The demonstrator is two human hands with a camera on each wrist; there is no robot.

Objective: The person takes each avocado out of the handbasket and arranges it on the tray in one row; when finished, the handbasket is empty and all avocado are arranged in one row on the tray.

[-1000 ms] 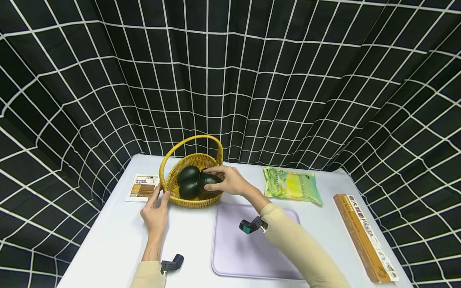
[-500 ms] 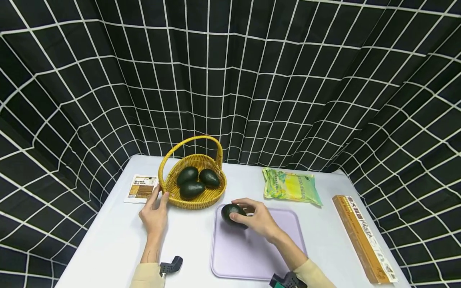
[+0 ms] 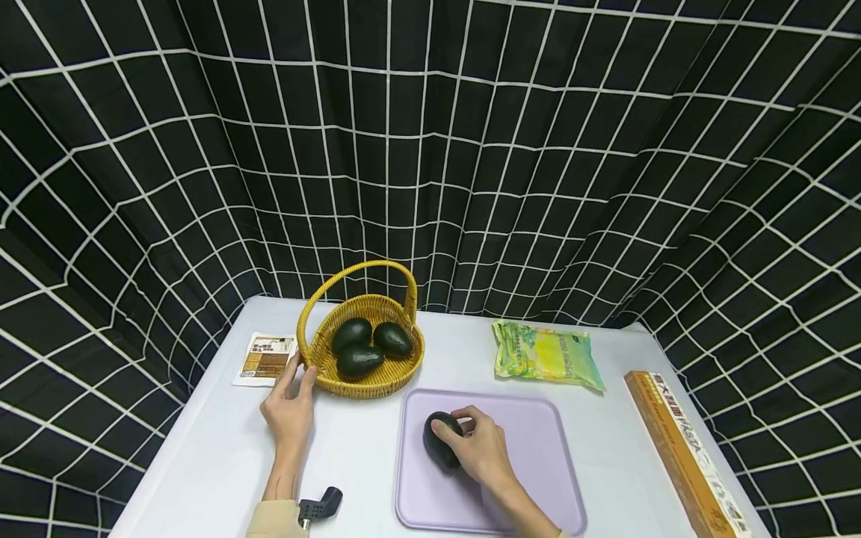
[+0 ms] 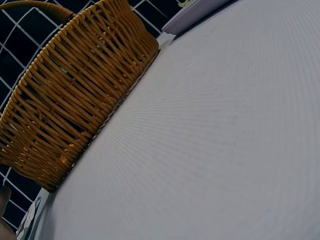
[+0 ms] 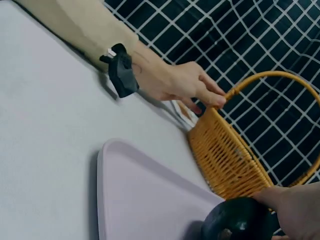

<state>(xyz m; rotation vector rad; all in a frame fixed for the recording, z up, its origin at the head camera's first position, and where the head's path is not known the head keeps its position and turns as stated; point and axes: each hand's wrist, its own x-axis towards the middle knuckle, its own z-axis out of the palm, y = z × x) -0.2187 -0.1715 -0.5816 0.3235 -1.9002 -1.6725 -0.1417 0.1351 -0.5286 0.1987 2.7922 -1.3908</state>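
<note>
In the head view my right hand (image 3: 486, 448) grips a dark green avocado (image 3: 439, 442) between thumb and fingers, low over the left part of a lilac tray (image 3: 534, 441). The right wrist view shows that avocado (image 5: 236, 220) close over the tray too, its shadow falling on the surface. My left hand (image 3: 289, 407) holds the left side of a yellow wicker basket (image 3: 366, 390) where the arched handle meets the rim, thumb in front and fingers behind. Inside the basket lie three more avocados (image 3: 359, 361).
Left of the basket lies a flat brown-and-white packet (image 3: 267, 362). A green and yellow bag (image 3: 548, 355) sits at the back right. Along the right side runs a long pasta box (image 3: 682, 452). Black grid-patterned curtain (image 3: 430, 172) surrounds the white table (image 3: 356, 463).
My right hand has lifted an avocado out of the basket and carried it right and toward me, down over the tray. My left hand has stayed at the basket.
</note>
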